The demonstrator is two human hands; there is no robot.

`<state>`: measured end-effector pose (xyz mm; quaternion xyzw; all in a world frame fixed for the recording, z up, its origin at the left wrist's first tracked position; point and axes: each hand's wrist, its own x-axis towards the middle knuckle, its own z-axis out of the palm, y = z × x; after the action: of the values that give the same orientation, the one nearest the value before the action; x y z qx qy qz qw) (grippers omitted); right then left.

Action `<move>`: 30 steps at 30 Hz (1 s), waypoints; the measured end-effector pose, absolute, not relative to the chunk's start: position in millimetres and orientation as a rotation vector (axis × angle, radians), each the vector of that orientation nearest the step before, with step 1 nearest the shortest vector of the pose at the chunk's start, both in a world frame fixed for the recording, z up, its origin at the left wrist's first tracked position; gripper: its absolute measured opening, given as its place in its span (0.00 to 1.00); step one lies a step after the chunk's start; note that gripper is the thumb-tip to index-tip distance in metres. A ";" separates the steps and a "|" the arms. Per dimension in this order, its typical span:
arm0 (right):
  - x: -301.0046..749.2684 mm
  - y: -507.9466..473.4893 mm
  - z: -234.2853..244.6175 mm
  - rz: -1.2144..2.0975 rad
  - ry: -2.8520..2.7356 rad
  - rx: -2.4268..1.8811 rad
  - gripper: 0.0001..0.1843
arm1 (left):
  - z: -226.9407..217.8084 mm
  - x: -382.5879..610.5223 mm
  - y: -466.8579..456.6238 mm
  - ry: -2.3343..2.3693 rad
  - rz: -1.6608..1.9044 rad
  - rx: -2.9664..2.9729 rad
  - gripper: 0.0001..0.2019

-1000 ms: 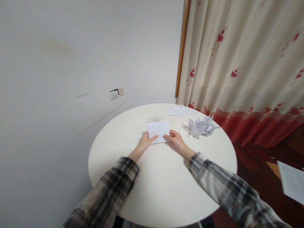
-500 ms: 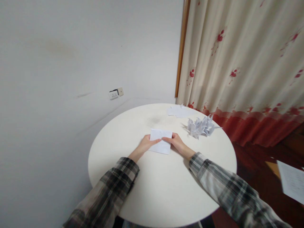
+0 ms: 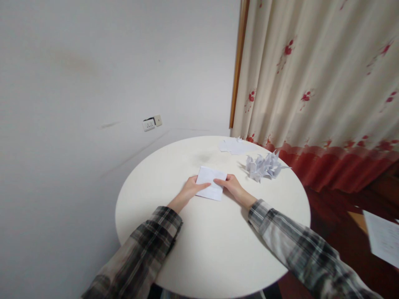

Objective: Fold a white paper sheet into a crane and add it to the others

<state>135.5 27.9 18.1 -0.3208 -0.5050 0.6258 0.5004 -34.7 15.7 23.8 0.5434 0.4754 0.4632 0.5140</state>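
A folded white sheet of paper (image 3: pixel 211 182) lies on the round white table (image 3: pixel 215 245) in front of me. My left hand (image 3: pixel 190 190) rests on the paper's left edge, thumb and forefinger pinching it. My right hand (image 3: pixel 231 185) holds the paper's right edge, fingers curled and thumb lying across the top. Both hands press the sheet down on the table. Plaid sleeves cover both my forearms.
A heap of folded white paper shapes (image 3: pixel 263 166) sits to the right of my hands. Flat paper pieces (image 3: pixel 233 145) lie at the table's far edge. A flowered curtain (image 3: pixel 314 91) hangs on the right, a wall socket (image 3: pixel 151 122) on the left. Another sheet (image 3: pixel 383 243) lies at lower right.
The paper was turned and pulled nearer to me, now lying at a slant. Both hands moved with it and shifted their hold slightly.
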 end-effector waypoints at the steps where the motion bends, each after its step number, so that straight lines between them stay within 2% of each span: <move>1: 134.8 27.9 17.7 1.504 -1.211 -0.776 0.16 | 24.1 -34.4 15.3 1.133 1.116 1.300 0.24; 10: 128.9 25.4 20.1 1.416 -1.093 -0.771 0.15 | 24.9 -33.2 18.2 1.103 1.159 1.266 0.25; 23: 139.5 35.9 19.4 1.314 -0.950 -0.797 0.12 | 30.8 -32.8 18.6 1.054 1.227 1.208 0.19; 30: 138.1 36.9 17.9 1.341 -0.928 -0.773 0.14 | 35.2 -29.7 15.3 0.933 1.237 1.179 0.20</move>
<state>138.1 36.9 17.9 -0.3363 -0.4034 0.5832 0.6197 -29.7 15.3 35.2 0.5007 0.3962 0.5252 0.5626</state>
